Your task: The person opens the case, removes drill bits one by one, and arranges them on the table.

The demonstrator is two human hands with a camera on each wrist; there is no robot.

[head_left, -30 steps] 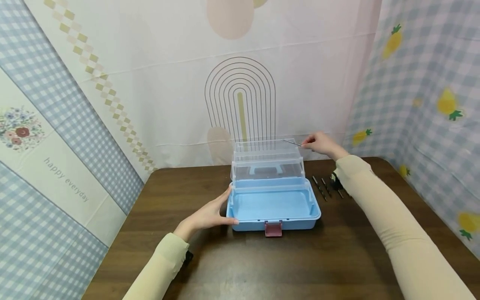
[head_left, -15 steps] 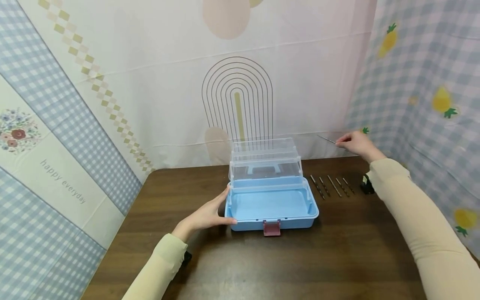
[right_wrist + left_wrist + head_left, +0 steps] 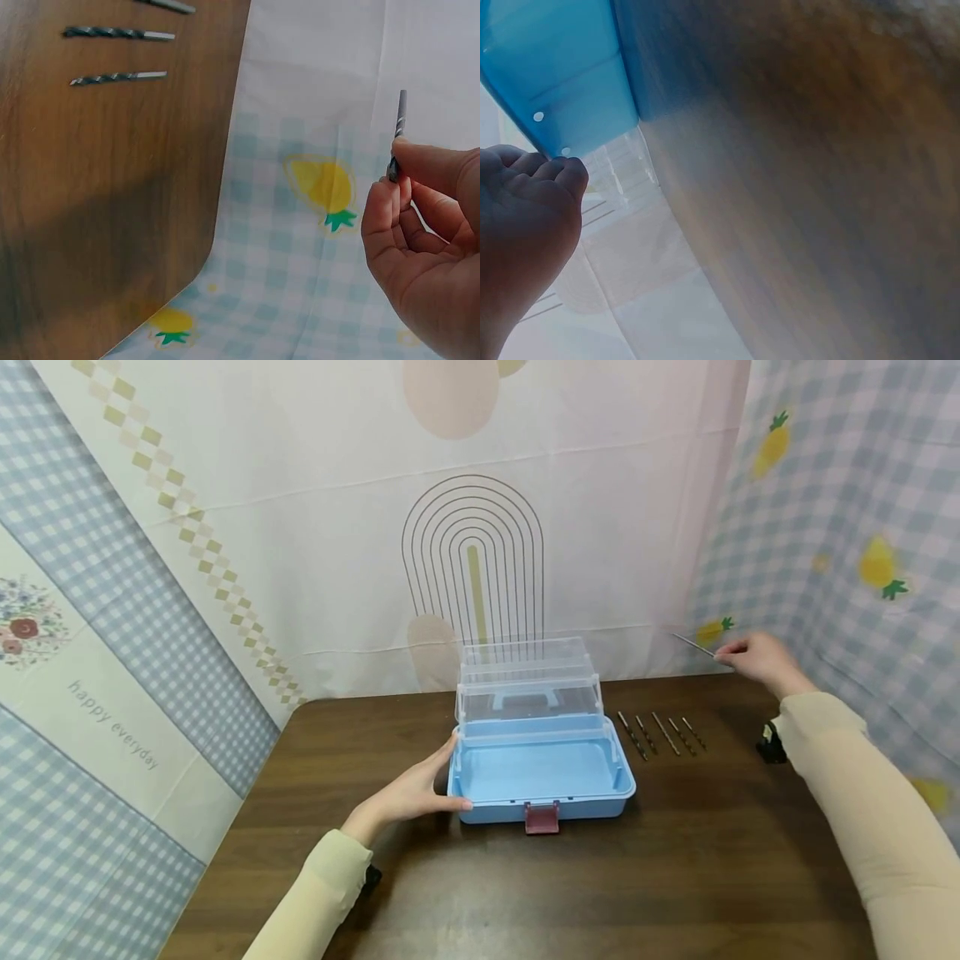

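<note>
A light blue toolbox (image 3: pixel 495 812) stands with its lid up, its clear trays (image 3: pixel 525 662) raised at the back, and a dark pink latch (image 3: pixel 542 818) hanging at the front. My left hand (image 3: pixel 412 789) holds the box's left end, thumb along the front corner and fingers against the side. In the left wrist view, folded fingers (image 3: pixel 571 176) meet the blue wall (image 3: pixel 570 67). To the right, raised above the table's far edge, my right hand (image 3: pixel 765 660) pinches a thin drill bit (image 3: pixel 693 645). Thumb and fingers cover its fluted end in the right wrist view.
Several drill bits (image 3: pixel 632 736) lie side by side on the brown wooden table (image 3: pixel 480 893), just right of the toolbox. A patterned cloth (image 3: pixel 615 527) hangs behind the table, and a checked cloth with pineapples (image 3: pixel 825 610) hangs at the right.
My right hand has moved rightward, away from above the toolbox's trays, with the drill bit still pinched. The bits on the table have come into full view. My left hand stays on the box.
</note>
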